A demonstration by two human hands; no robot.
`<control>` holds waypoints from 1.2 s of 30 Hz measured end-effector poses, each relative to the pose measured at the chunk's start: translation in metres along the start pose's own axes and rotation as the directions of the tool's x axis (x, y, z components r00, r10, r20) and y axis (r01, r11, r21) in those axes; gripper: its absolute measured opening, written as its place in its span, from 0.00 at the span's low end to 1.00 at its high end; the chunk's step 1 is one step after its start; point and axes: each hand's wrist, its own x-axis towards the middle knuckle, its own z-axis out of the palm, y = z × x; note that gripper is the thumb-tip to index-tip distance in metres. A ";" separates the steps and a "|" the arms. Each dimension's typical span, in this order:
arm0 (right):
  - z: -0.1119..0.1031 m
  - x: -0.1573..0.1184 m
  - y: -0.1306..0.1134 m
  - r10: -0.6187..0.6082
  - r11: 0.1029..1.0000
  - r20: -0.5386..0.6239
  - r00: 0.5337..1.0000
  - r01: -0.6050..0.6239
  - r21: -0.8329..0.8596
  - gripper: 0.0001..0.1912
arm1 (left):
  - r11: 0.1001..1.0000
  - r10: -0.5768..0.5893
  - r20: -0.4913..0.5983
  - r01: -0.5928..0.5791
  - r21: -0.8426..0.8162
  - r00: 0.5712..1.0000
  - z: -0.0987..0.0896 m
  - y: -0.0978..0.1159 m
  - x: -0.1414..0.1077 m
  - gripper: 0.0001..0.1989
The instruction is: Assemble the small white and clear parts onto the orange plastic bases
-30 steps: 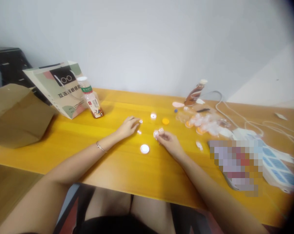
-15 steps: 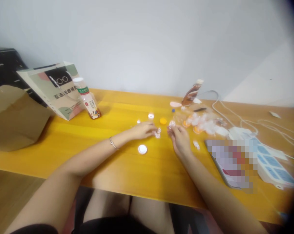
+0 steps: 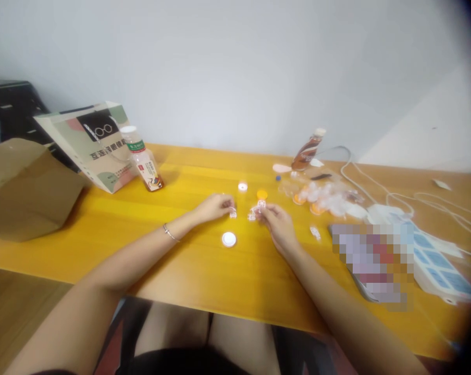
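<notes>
Over the middle of the yellow table (image 3: 188, 271), my left hand (image 3: 219, 205) pinches a small clear-and-white piece (image 3: 233, 212) at its fingertips. To its right, my right hand (image 3: 275, 219) is closed on another small clear piece (image 3: 261, 203). A similar clear piece (image 3: 251, 214) lies just left of the right fingertips; whether they touch it is too blurred to tell. Behind the hands are a white ring-like cap (image 3: 242, 186) and an orange cap (image 3: 262, 194). A round white lid (image 3: 228, 239) lies in front of them.
At the left stand a brown paper bag (image 3: 28, 190), a printed bag (image 3: 98, 151) and a labelled bottle (image 3: 144, 161). Rightward are a brown bottle (image 3: 308, 151), a heap of clear parts (image 3: 329, 195), white cables (image 3: 376, 185), a pixelated flat device (image 3: 372, 260) and a blue-and-white box (image 3: 438, 260).
My left hand has moved left, away from the middle clear piece, with a small piece in its fingers. My right hand has moved left with its piece, towards the middle one.
</notes>
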 end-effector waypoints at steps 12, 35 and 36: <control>0.014 -0.017 -0.007 0.143 0.987 0.096 0.985 -0.149 0.067 0.10 | 0.956 -0.027 -0.235 -0.044 -0.290 0.972 -0.010 0.012 -0.039 0.12; 0.030 -0.029 0.005 0.190 0.978 0.182 0.965 -0.201 0.045 0.06 | 0.954 -0.060 -0.330 -0.043 -0.296 0.942 0.001 0.033 -0.041 0.11; 0.030 -0.029 0.005 0.190 0.978 0.190 0.963 -0.203 0.052 0.06 | 0.955 -0.042 -0.334 -0.060 -0.290 0.942 0.002 0.034 -0.039 0.10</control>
